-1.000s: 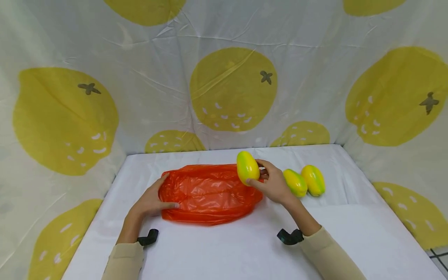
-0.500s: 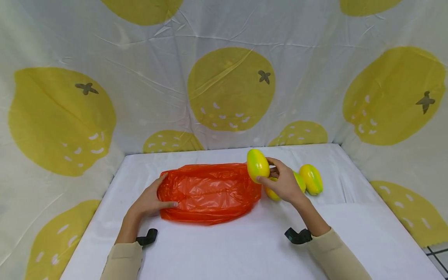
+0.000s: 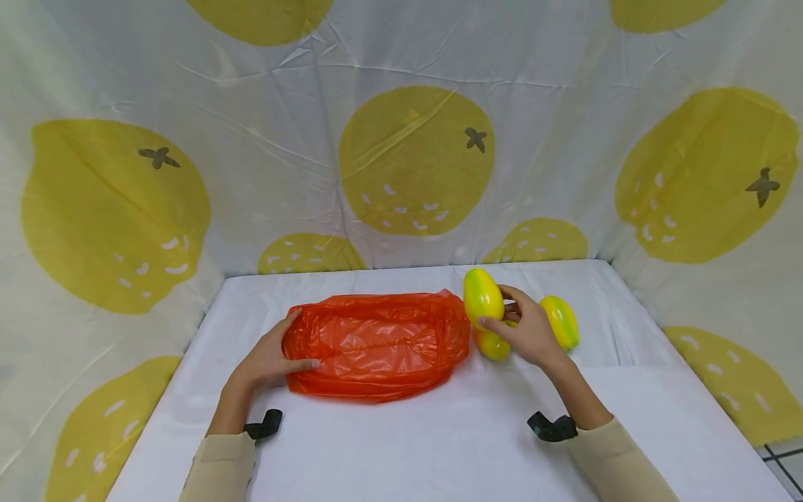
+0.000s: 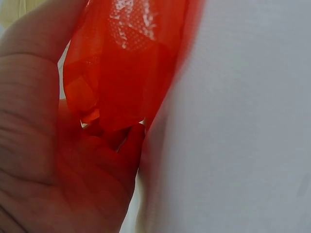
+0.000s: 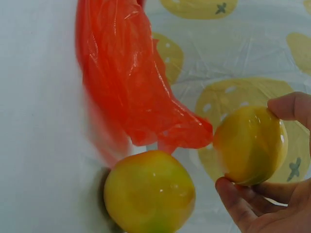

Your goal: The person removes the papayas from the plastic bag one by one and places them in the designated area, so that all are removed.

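Note:
My left hand [image 3: 266, 359] holds the left end of a red plastic bag [image 3: 376, 341] lying on the table, thumb over its near side and fingers at its far side. In the left wrist view the bag [image 4: 131, 63] hangs between thumb and fingers. My right hand [image 3: 523, 328] pinches a yellow-green mango [image 3: 482, 296] upright, raised just right of the bag. Another mango [image 3: 491, 345] rests on the table below it, near the bag's right end. In the right wrist view the held mango [image 5: 248, 145] sits beside the bag's crumpled end.
A further mango [image 3: 561, 322] lies on the white tablecloth [image 3: 401, 453] right of my right hand. Behind the table hangs a pale curtain [image 3: 276, 167] printed with yellow fruit. Each wrist carries a small black camera [image 3: 552, 427].
My right hand has moved right with the mango, away from above the bag's right end. The mango beneath has come into view, while one farther right is now hidden. The left hand stays put.

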Demonstrator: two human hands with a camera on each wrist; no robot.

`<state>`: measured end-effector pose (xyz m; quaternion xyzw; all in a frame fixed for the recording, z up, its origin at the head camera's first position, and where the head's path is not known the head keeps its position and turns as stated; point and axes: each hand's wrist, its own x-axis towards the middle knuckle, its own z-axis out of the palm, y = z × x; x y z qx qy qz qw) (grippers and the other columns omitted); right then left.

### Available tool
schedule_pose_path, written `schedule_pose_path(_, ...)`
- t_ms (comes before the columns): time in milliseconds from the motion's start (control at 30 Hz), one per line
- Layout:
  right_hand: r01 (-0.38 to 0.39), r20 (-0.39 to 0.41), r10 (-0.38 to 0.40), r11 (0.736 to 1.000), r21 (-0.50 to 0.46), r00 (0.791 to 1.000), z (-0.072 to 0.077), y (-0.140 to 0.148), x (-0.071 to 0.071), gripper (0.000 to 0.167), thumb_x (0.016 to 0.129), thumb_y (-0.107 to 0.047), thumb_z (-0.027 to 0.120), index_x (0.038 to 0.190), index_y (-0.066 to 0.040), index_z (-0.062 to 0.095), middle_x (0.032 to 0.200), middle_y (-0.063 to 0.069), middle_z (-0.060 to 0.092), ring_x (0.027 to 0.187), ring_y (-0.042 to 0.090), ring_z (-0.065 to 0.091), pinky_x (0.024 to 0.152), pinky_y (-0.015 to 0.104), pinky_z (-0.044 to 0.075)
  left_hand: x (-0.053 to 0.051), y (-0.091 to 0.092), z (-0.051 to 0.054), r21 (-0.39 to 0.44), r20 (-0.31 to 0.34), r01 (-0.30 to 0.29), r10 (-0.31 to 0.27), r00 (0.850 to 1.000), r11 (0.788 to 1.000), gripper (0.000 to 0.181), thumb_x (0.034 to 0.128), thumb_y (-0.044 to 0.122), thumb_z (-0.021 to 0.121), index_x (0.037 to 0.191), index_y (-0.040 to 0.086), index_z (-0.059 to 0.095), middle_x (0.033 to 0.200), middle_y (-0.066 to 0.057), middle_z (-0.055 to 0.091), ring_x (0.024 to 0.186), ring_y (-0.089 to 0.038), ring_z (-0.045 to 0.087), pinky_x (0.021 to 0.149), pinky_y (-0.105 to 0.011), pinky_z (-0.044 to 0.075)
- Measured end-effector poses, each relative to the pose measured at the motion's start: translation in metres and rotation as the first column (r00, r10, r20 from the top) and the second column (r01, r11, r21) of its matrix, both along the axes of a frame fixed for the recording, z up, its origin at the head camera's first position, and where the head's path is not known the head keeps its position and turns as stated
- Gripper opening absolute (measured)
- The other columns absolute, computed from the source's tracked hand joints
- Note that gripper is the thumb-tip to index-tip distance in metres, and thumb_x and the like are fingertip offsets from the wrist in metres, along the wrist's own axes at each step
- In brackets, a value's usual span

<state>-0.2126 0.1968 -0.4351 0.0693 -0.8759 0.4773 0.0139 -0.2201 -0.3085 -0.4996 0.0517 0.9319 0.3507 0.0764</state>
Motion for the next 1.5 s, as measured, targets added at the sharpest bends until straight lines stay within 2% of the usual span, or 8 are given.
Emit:
schedule_pose_path(333,0.032,-0.028,-0.030,0.998,0.050,0.999,0.000,0.018,0.002,0.079,0.093,-0.041,0.075,0.155,-0.006,0.041,0.139,0.021,0.058,0.116,0.038,0.066,0.098,0.051,0.059,0.001,-0.002,0.000,0.010,0.016,0.002,-0.002,1.000,1.000,0.126,0.0711,0.059,0.087,0.167,0.020,0.014,0.166,-0.020,0.029,0.146,-0.046,0.035,0.107,-0.066,0.048)
schedule_pose_path(767,0.074,-0.052,-0.069,0.993,0.096,0.996,0.000,0.048,-0.002,0.081,0.094,-0.044,0.073,0.156,-0.006,0.039,0.138,0.022,0.056,0.115,0.038,0.064,0.096,0.051,0.060,0.001,0.001,0.005,0.005,0.007,0.011,-0.011,1.000,1.000,0.126,0.0708,0.060,0.087,0.166,0.018,0.016,0.165,-0.019,0.032,0.146,-0.045,0.037,0.105,-0.065,0.050)
schedule_pose_path(1000,0.098,-0.052,-0.092,0.988,0.119,0.994,0.001,0.063,-0.001,0.078,0.095,-0.042,0.072,0.156,-0.005,0.039,0.137,0.023,0.057,0.115,0.039,0.063,0.095,0.050,0.061,0.002,0.001,0.005,0.005,0.002,0.009,-0.009,1.000,1.000,0.125,0.0713,0.059,0.087,0.166,0.018,0.016,0.165,-0.019,0.032,0.146,-0.045,0.036,0.108,-0.067,0.047)
schedule_pose_path(1200,0.124,-0.038,-0.120,0.983,0.132,0.992,0.001,0.076,0.001,0.080,0.096,-0.044,0.071,0.158,-0.005,0.037,0.140,0.026,0.055,0.117,0.042,0.063,0.096,0.056,0.059,0.002,0.000,0.002,0.002,-0.004,0.015,-0.015,1.000,1.000,0.125,0.0719,0.061,0.086,0.166,0.019,0.016,0.166,-0.018,0.031,0.146,-0.045,0.037,0.109,-0.068,0.044)
schedule_pose_path(1233,0.128,-0.039,-0.124,0.983,0.134,0.992,0.001,0.078,0.001,0.080,0.096,-0.044,0.070,0.158,-0.004,0.036,0.140,0.026,0.054,0.117,0.042,0.063,0.096,0.055,0.059,0.002,0.000,0.002,0.002,-0.003,0.014,-0.014,1.000,1.000,0.125,0.0720,0.061,0.086,0.166,0.019,0.016,0.166,-0.019,0.031,0.146,-0.045,0.037,0.109,-0.068,0.045)
schedule_pose_path(1367,0.138,-0.043,-0.133,0.981,0.137,0.990,0.000,0.089,0.002,0.080,0.097,-0.043,0.069,0.157,-0.003,0.036,0.140,0.028,0.054,0.117,0.042,0.062,0.089,0.037,0.062,0.002,-0.001,0.003,-0.003,0.001,0.010,-0.010,1.000,1.000,0.125,0.0720,0.061,0.086,0.166,0.019,0.015,0.165,-0.019,0.031,0.145,-0.045,0.037,0.107,-0.068,0.047)
schedule_pose_path(1467,0.155,-0.052,-0.149,0.977,0.146,0.987,0.000,0.098,0.003,0.078,0.098,-0.042,0.068,0.157,-0.003,0.037,0.141,0.029,0.053,0.117,0.043,0.062,0.087,0.034,0.062,0.002,0.000,0.003,-0.003,-0.001,0.011,-0.011,1.000,1.000,0.125,0.0722,0.061,0.085,0.166,0.019,0.015,0.165,-0.019,0.031,0.146,-0.045,0.037,0.107,-0.067,0.047)
schedule_pose_path(1500,0.164,-0.052,-0.158,0.975,0.151,0.986,0.000,0.100,0.003,0.078,0.098,-0.042,0.068,0.157,-0.003,0.036,0.141,0.029,0.053,0.118,0.044,0.061,0.087,0.038,0.063,0.001,0.000,0.003,-0.002,-0.001,0.012,-0.012,1.000,1.000,0.125,0.0723,0.061,0.085,0.166,0.019,0.015,0.165,-0.019,0.031,0.146,-0.045,0.037,0.107,-0.067,0.047)
